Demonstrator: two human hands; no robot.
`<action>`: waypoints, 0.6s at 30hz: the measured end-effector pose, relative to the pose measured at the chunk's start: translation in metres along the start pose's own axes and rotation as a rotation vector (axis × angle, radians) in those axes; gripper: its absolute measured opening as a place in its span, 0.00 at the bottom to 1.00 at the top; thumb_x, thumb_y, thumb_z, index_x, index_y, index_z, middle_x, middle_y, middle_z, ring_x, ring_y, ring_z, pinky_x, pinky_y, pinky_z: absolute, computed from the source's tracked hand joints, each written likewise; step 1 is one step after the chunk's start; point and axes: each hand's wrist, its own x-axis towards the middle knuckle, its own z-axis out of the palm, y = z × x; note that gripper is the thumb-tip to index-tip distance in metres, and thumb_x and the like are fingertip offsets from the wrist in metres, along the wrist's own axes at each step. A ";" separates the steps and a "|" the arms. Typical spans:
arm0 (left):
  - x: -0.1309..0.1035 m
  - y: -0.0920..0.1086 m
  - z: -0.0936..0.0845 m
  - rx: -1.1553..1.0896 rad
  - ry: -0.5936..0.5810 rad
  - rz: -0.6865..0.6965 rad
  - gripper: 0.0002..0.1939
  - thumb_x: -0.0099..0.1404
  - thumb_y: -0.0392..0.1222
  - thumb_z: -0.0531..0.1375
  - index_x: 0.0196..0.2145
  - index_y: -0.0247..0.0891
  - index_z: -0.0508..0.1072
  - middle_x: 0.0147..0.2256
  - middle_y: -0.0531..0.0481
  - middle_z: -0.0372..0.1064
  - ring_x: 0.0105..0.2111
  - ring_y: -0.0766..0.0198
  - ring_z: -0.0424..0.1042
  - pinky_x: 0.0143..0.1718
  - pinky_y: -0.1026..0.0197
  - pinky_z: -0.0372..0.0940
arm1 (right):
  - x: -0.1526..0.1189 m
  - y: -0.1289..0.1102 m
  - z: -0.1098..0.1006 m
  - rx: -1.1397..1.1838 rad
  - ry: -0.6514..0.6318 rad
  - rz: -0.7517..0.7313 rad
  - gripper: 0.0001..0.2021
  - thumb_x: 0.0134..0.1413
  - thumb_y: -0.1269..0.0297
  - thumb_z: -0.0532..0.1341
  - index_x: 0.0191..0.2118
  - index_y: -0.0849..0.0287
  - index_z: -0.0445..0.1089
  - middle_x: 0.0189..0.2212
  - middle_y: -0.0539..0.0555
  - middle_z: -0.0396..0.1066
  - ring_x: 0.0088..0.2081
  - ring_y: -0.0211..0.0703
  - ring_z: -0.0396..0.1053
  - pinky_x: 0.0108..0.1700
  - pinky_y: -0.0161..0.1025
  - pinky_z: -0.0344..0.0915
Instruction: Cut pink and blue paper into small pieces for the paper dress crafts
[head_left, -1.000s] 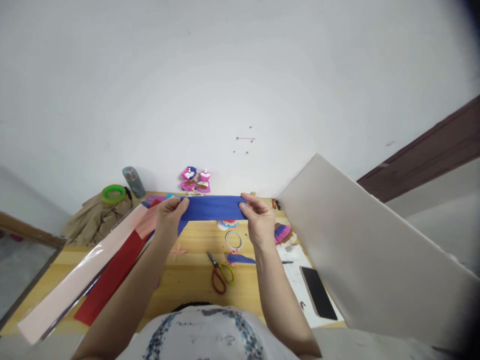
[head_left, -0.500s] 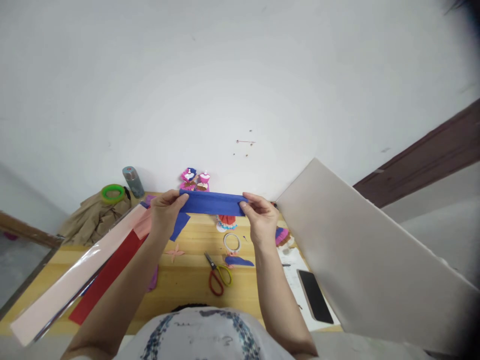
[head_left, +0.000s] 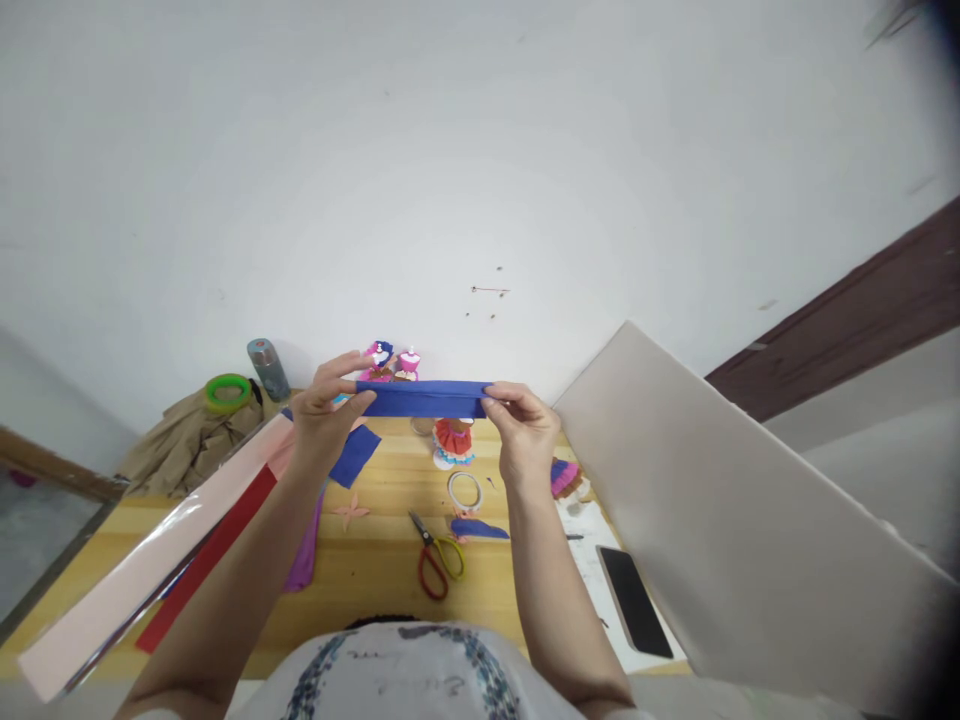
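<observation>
The folded blue paper strip [head_left: 422, 398] is being held level above the wooden table [head_left: 375, 570], its long axis running straight from the left hand [head_left: 324, 420] to the right hand [head_left: 525, 432]. Each hand is pinching one end between thumb and fingertips, closed tight, both equally near. The scissors [head_left: 436, 553] are lying below, between the forearms.
</observation>
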 end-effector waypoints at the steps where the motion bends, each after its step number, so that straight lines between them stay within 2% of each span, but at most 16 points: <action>1: 0.001 0.002 0.000 -0.029 -0.003 -0.016 0.08 0.52 0.38 0.68 0.20 0.41 0.73 0.36 0.49 0.79 0.48 0.54 0.73 0.56 0.46 0.62 | 0.001 0.001 0.000 -0.004 -0.002 -0.023 0.03 0.42 0.66 0.69 0.28 0.56 0.77 0.34 0.54 0.73 0.38 0.44 0.70 0.38 0.41 0.68; 3: 0.003 0.007 0.002 -0.062 0.012 -0.100 0.08 0.51 0.40 0.69 0.19 0.41 0.73 0.31 0.49 0.78 0.43 0.54 0.74 0.51 0.48 0.66 | 0.005 0.001 -0.001 -0.009 -0.011 -0.042 0.03 0.41 0.66 0.69 0.27 0.55 0.76 0.39 0.55 0.73 0.43 0.46 0.70 0.41 0.42 0.68; 5: 0.004 0.013 0.003 -0.077 0.042 -0.243 0.07 0.49 0.41 0.69 0.19 0.40 0.75 0.30 0.48 0.77 0.37 0.56 0.74 0.44 0.52 0.68 | 0.009 -0.001 -0.001 0.004 -0.051 -0.005 0.03 0.41 0.66 0.69 0.26 0.56 0.76 0.39 0.55 0.75 0.44 0.48 0.70 0.43 0.44 0.67; 8: 0.007 0.017 0.004 -0.135 0.062 -0.480 0.08 0.44 0.42 0.71 0.20 0.37 0.77 0.26 0.49 0.75 0.27 0.62 0.71 0.32 0.60 0.67 | 0.016 -0.007 -0.003 0.048 -0.153 0.152 0.05 0.39 0.65 0.69 0.25 0.57 0.74 0.28 0.53 0.76 0.33 0.44 0.71 0.37 0.41 0.66; 11: 0.010 0.016 0.003 -0.187 0.032 -0.634 0.12 0.41 0.43 0.72 0.18 0.36 0.75 0.17 0.53 0.67 0.19 0.69 0.64 0.23 0.65 0.61 | 0.023 -0.011 -0.002 0.124 -0.210 0.323 0.06 0.34 0.65 0.69 0.23 0.58 0.73 0.18 0.47 0.69 0.21 0.36 0.62 0.27 0.36 0.60; 15: 0.011 0.013 0.000 -0.165 -0.036 -0.693 0.16 0.43 0.46 0.72 0.17 0.35 0.70 0.16 0.54 0.64 0.17 0.71 0.61 0.21 0.66 0.58 | 0.028 -0.012 0.002 0.207 -0.228 0.447 0.06 0.30 0.67 0.67 0.21 0.58 0.71 0.15 0.45 0.66 0.18 0.34 0.58 0.23 0.34 0.54; 18: 0.012 0.014 -0.002 0.013 -0.003 -0.572 0.14 0.45 0.46 0.71 0.23 0.36 0.72 0.23 0.50 0.71 0.24 0.65 0.69 0.27 0.63 0.64 | 0.029 -0.014 0.005 0.169 -0.214 0.419 0.05 0.30 0.67 0.66 0.21 0.58 0.70 0.14 0.45 0.63 0.18 0.33 0.54 0.21 0.33 0.48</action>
